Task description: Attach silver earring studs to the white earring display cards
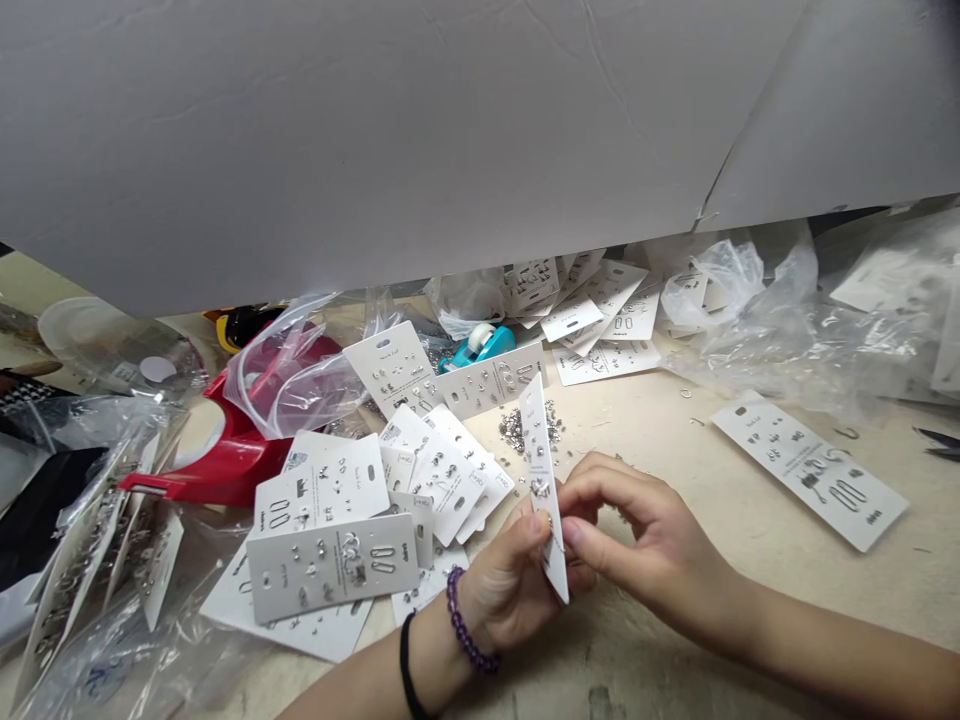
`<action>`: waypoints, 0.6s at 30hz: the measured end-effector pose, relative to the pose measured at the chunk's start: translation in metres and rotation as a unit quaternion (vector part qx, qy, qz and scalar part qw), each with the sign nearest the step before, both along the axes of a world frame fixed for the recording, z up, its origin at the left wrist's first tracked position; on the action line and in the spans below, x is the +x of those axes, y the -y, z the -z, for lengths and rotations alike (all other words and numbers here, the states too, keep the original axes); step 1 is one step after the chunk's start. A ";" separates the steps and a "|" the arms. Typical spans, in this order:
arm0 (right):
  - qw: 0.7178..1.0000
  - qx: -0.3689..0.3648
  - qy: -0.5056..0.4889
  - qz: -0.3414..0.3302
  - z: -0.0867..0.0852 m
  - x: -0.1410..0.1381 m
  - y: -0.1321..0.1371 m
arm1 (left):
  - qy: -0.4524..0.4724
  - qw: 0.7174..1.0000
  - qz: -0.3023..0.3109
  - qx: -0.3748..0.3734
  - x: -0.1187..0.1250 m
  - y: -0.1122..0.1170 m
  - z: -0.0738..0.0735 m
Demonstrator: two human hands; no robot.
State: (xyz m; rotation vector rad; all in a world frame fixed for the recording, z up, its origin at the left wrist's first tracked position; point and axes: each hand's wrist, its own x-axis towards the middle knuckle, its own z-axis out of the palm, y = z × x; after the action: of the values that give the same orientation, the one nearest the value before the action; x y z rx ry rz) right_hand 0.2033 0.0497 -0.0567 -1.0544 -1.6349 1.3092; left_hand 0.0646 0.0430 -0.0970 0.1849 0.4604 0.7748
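Observation:
My left hand (510, 575) grips a white earring card (537, 450) by its lower part, thumb on the front. The card stands nearly edge-on to me, with small metal earrings on its face. Behind it, my right hand (645, 540) is curled with thumb and index fingertip close to the card's back; whatever they pinch is too small or hidden to name. A pile of tiny metal earring backs (514, 432) lies on the table just beyond the card. To the left, several filled earring cards (334, 570) overlap in a loose heap.
Another earring card (810, 470) lies at the right near a few loose hoops. Farther back are a teal tape dispenser (487, 345), more cards (600, 310) and clear plastic bags (780, 330). A red plastic piece (240, 450) stands at left. A large white panel (420, 140) overhangs the table.

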 end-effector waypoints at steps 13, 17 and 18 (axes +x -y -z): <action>0.965 -0.244 -0.095 -0.029 0.003 0.001 -0.007 | -0.039 0.998 -0.023 0.050 0.002 -0.001 0.003; 0.972 -0.217 -0.085 -0.027 0.004 0.001 -0.006 | -0.033 0.998 -0.030 0.053 0.003 -0.001 0.002; 0.973 -0.214 -0.083 -0.027 0.005 0.001 -0.005 | -0.034 0.997 -0.031 0.054 0.003 -0.001 0.002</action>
State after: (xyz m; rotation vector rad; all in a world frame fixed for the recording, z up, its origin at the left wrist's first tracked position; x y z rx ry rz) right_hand 0.2040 0.0550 -0.0612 -1.1155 -1.2929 1.7880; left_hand 0.0675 0.0442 -0.0988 0.3004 0.4903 0.8573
